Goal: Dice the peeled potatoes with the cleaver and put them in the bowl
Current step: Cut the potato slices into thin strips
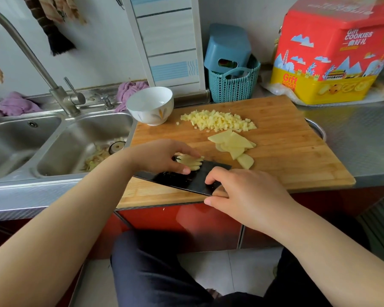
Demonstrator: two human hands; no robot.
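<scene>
On the wooden cutting board lies a pile of diced potato, with flat potato slices just in front of it. My left hand holds a small stack of potato strips between curled fingers and thumb, against the flat of the dark cleaver. My right hand grips the cleaver at its handle end, the handle hidden under the hand. A white bowl stands at the board's far left corner, with nothing visible inside it.
A double steel sink with a tall faucet lies to the left, peelings in its right basin. Behind the board stand a teal basket and a red-and-yellow cookie tin. A pot rim pokes out at the board's right edge.
</scene>
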